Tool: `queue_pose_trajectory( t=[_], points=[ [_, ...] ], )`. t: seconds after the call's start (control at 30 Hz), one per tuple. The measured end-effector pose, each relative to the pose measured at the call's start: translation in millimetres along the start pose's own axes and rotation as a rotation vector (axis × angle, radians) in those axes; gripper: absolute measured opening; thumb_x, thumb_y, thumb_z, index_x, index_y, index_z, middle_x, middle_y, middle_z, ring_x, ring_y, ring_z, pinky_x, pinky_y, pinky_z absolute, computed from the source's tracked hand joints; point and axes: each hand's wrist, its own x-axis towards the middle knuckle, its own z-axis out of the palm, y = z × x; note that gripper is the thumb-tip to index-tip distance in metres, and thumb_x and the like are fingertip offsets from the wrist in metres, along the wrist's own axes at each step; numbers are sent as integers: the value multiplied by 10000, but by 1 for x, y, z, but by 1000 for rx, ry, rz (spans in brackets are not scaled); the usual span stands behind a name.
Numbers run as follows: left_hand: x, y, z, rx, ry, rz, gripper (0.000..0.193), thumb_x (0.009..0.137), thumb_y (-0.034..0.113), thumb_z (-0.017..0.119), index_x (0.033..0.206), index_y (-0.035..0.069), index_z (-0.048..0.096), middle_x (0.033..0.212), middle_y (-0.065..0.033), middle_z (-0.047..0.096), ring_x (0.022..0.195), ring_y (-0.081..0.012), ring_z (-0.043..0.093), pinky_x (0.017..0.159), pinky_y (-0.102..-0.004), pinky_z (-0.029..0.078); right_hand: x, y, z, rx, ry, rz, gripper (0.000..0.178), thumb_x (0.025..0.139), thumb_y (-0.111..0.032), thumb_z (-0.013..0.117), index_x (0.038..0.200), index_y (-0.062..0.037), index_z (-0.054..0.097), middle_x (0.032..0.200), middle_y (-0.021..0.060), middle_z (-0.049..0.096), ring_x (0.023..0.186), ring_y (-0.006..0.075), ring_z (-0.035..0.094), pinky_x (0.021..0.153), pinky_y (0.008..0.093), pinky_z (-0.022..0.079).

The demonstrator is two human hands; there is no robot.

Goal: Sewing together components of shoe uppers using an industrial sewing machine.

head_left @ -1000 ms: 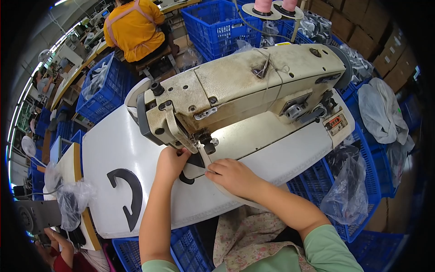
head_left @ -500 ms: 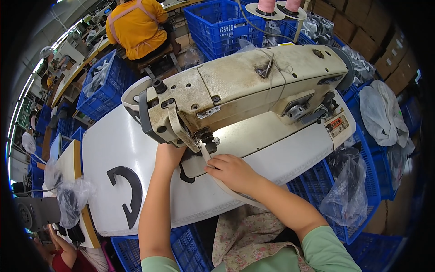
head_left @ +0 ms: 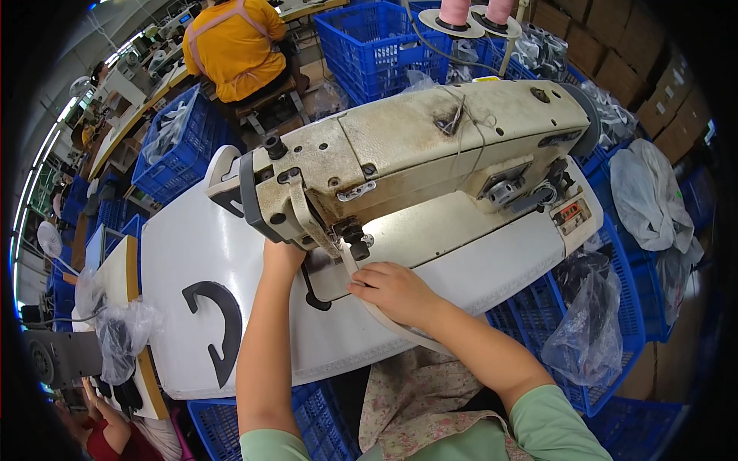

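The head view looks down on an old cream sewing machine (head_left: 430,154) sitting on a white desk (head_left: 192,246). Since a moment ago very little has changed — both hands have stayed at the needle end, and the pale strip (head_left: 384,311) still runs from under the needle back toward the person's lap. So the sewing looks to be going on slowly, bit by bit.

The right hand (head_left: 396,292) lies flat on the strip at about 5 o'clock from the needle, fingers bent and pressing it down onto the machine bed. The left hand (head_left: 283,257) is at 9 o'clock from the needle, tucked behind the machine's head, so I cannot tell if its grip is open or closed.

Next to the older pictures, the right hand has slid a little nearer the needle. A black curved piece (head_left: 219,326) lies on the desk at 8 o'clock — it has not moved.
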Motion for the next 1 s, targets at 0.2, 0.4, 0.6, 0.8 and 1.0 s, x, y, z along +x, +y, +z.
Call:
queue_pose_trajectory(
  t=[0.2,0.4,0.6,0.8,1.0],
  points=[
    [6,-10,5,-52,65,40,335,833,160,630,1154,62,611,1180,-169,602,1085,-349,566,909,-425,461,1,2,0,46,14,17,281,762,-73,581,1033,-68,650,1059,65,638,1007,254,596,855,376,513],
    [2,-13,4,-70,102,-13,321,819,131,646,1125,40,619,1103,-189,643,1036,-358,608,846,-391,492,5,1,1,49,23,15,243,777,-76,562,1003,-51,647,1033,70,629,979,248,589,825,354,511],
    [-27,17,-25,61,254,-87,214,789,41,645,994,-6,606,1051,-190,619,1003,-389,589,839,-412,484,4,0,-5,-6,-22,47,250,775,-78,576,1011,-66,657,1065,70,637,1006,249,591,833,356,513],
    [-102,-57,-116,144,693,-742,305,896,260,607,1056,0,619,1069,-146,613,933,-292,597,833,-394,470,5,-3,-7,5,3,58,248,767,-67,587,1001,-62,669,1065,73,643,993,259,597,821,365,519],
    [-130,-128,-150,355,264,-1117,439,890,378,609,934,-58,627,840,-177,663,834,-339,649,774,-422,500,2,-1,-3,3,2,35,261,761,-67,598,1011,-64,672,1061,77,643,986,268,597,817,371,516]
  ],
)
